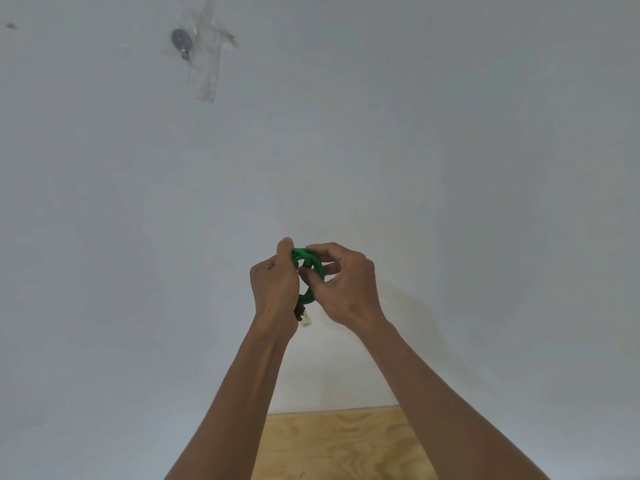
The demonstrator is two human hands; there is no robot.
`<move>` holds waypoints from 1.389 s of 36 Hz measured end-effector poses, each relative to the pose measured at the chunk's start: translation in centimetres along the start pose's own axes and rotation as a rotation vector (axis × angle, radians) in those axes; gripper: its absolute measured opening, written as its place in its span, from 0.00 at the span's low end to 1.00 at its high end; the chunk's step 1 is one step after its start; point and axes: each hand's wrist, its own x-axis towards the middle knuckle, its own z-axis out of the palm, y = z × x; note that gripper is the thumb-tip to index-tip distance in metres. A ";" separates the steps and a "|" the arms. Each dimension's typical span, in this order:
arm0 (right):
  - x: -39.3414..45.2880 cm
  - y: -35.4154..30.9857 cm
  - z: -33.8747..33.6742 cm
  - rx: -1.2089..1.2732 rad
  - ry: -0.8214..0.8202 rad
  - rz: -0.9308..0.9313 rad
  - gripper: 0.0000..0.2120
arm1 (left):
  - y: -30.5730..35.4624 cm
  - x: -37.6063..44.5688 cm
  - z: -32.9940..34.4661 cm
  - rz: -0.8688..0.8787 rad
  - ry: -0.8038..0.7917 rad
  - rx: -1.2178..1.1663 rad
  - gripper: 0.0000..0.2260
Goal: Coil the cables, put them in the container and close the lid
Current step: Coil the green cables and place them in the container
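Forearms: both bare, they rise from the bottom edge and meet at the green cable, left one on the left, right one on the right.
Wall (450, 150): plain white, it fills nearly the whole view behind and above the green cable.
Bench (346, 445): light plywood with visible grain, showing only as a patch between the forearms, well below the green cable; its far edge meets the wall.
Tape patch (207, 64): clear strips stuck crosswise on the wall, far above and to the left of the green cable.
Grey disc (181, 39): small round dark fitting under the tape, at its left side, far up and left of the green cable.
Right hand (346, 289): fingers curled, thumb and fingertips pinching the right side of the green cable's loops.
Left hand (275, 285): back towards the camera, fingers curled round the left side of the green cable, thumb up at the top of the coil.
Green cable (313, 263): wound into a small tight coil, held in the air between the two hands, in front of the wall and above the bench; touching neither.
Plug end (305, 318): a dark collar and a pale connector hang out just below the green cable's coil, beside the left wrist.
Dark mark (11, 26): a small smudge on the wall, at the far upper left, well away from the green cable.
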 end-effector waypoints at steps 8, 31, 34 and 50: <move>0.3 1.0 0.3 -0.127 0.009 -0.010 0.10 | -0.5 -0.3 -0.3 0.011 -0.170 0.000 0.23; -1.2 1.8 0.3 -0.018 -0.112 -0.100 0.13 | -1.6 0.2 -2.0 0.014 -0.412 -0.184 0.06; -1.5 2.2 0.7 -0.118 -0.039 -0.192 0.13 | -2.1 0.6 -2.1 0.005 -0.350 -0.183 0.07; -3.4 3.2 2.7 -0.214 0.034 -0.085 0.12 | -5.5 0.9 -2.5 -0.047 -0.217 -0.131 0.22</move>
